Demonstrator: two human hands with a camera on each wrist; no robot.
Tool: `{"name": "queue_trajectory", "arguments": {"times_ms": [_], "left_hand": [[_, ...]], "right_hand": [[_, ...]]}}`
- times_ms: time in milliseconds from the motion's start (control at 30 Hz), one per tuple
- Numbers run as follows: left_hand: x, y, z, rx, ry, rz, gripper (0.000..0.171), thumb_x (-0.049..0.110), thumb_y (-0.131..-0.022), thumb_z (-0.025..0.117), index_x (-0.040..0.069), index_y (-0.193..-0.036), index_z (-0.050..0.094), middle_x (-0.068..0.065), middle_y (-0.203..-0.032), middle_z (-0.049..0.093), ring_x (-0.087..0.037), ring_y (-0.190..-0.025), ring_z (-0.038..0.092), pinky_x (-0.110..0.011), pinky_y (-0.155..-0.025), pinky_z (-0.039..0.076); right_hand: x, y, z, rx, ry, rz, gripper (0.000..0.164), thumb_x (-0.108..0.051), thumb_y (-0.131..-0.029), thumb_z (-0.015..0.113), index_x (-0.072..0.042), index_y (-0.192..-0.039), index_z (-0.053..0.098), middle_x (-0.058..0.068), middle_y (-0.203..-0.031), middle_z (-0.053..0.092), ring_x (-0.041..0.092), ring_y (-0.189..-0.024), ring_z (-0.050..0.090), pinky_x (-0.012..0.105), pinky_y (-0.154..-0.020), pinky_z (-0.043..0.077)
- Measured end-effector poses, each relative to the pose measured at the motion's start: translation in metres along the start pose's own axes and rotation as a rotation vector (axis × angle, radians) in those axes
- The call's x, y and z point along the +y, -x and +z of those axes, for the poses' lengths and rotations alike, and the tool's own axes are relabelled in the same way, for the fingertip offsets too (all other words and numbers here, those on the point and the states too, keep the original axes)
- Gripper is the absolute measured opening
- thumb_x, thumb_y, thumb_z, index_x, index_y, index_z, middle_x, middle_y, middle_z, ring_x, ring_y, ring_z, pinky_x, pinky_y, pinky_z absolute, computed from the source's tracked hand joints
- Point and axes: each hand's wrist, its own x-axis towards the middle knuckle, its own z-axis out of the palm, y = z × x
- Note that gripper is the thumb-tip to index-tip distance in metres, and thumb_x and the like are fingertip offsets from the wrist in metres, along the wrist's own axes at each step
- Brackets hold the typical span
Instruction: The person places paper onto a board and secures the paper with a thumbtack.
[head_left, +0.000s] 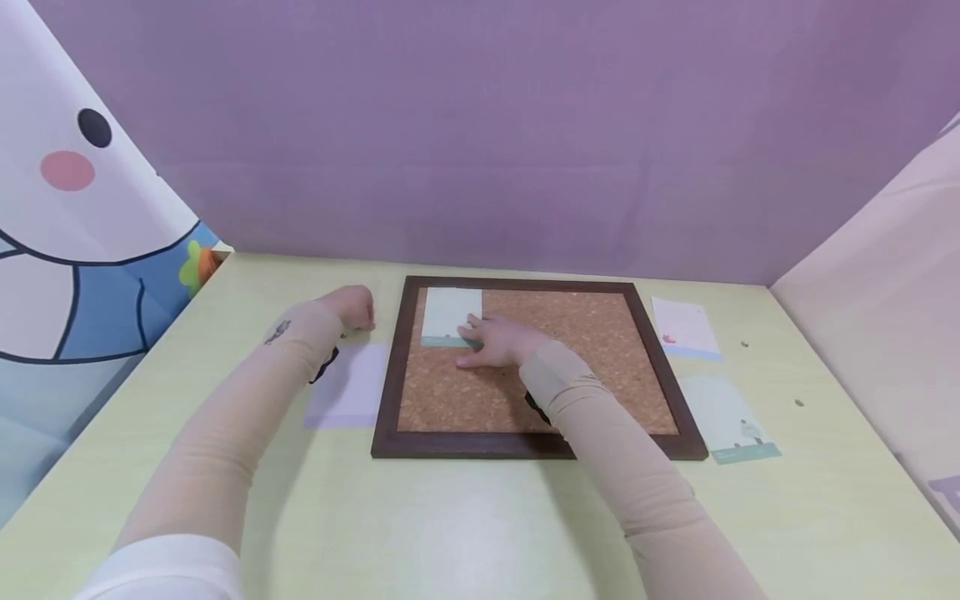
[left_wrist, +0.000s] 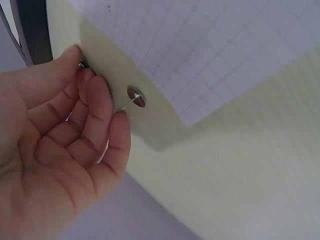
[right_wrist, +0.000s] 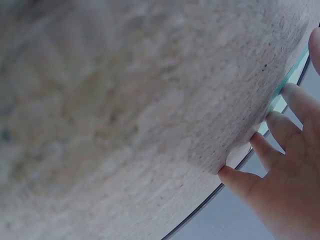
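A brown-framed corkboard (head_left: pixel 570 367) lies on the table, with a white note sheet (head_left: pixel 452 307) with a green bottom strip at its upper left corner. My right hand (head_left: pixel 504 340) touches that sheet with spread fingers; its fingertips (right_wrist: pixel 292 92) meet the sheet's green edge and the cork. Left of the board, my left hand (left_wrist: pixel 65 135) pinches a small metal thumbtack (left_wrist: pixel 82 64) between thumb and forefinger. A second thumbtack (left_wrist: pixel 135 96) rests on the table beside its fingertips, close to a lilac gridded note sheet (head_left: pixel 348 392).
Right of the board lie a pink and blue note sheet (head_left: pixel 684 327) and another green-edged sheet (head_left: pixel 729 417). Farther right are two small thumbtacks, a back one (head_left: pixel 745 343) and a front one (head_left: pixel 798 403). A purple cloth (head_left: pixel 480 150) stands behind the table.
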Motion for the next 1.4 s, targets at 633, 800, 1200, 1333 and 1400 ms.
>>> {"name": "queue_trajectory", "arguments": {"times_ms": [633,800,1200,1333,1400], "left_hand": [[0.018,0.006,-0.003,-0.046,0.020,-0.053,0.035,0.002,-0.086,0.042,-0.013,-0.117,0.049,-0.032,-0.127,0.051,-0.042,-0.117,0.049,-0.052,-0.105,0.036],[0.021,0.011,-0.001,-0.058,0.075,-0.088,0.032,0.001,-0.088,0.042,-0.009,-0.118,0.049,-0.030,-0.129,0.050,-0.043,-0.121,0.046,-0.054,-0.104,0.036],[0.016,0.010,0.002,-0.013,-0.026,-0.009,0.028,0.001,-0.089,0.037,-0.012,-0.108,0.053,-0.031,-0.118,0.056,-0.039,-0.108,0.054,-0.050,-0.101,0.040],[0.012,0.006,0.004,0.010,-0.048,0.037,0.021,0.001,-0.090,0.037,-0.009,-0.096,0.054,-0.028,-0.107,0.060,-0.035,-0.098,0.055,-0.049,-0.098,0.042],[0.010,0.004,0.005,0.025,-0.032,0.048,0.018,-0.001,-0.090,0.038,-0.007,-0.092,0.055,-0.025,-0.102,0.060,-0.033,-0.093,0.054,-0.048,-0.094,0.044]], "right_hand": [[0.003,0.000,0.000,0.016,-0.006,0.008,0.068,-0.048,-0.093,0.053,-0.026,-0.149,0.022,-0.002,-0.160,0.006,0.025,-0.147,0.004,0.048,-0.118,0.013],[0.004,-0.002,0.003,0.030,0.001,-0.004,0.068,-0.048,-0.093,0.054,-0.024,-0.149,0.024,0.000,-0.160,0.007,0.027,-0.147,0.005,0.047,-0.118,0.012],[0.004,-0.001,0.005,0.041,0.010,0.004,0.068,-0.047,-0.093,0.054,-0.025,-0.149,0.023,-0.001,-0.160,0.006,0.027,-0.147,0.004,0.048,-0.118,0.012],[0.005,0.000,0.006,0.039,0.007,0.006,0.068,-0.047,-0.093,0.054,-0.026,-0.149,0.022,-0.002,-0.160,0.006,0.026,-0.147,0.005,0.048,-0.118,0.012],[0.006,0.001,0.005,0.041,0.010,0.003,0.068,-0.047,-0.093,0.054,-0.026,-0.149,0.023,-0.002,-0.160,0.007,0.026,-0.147,0.005,0.047,-0.118,0.012]]}}
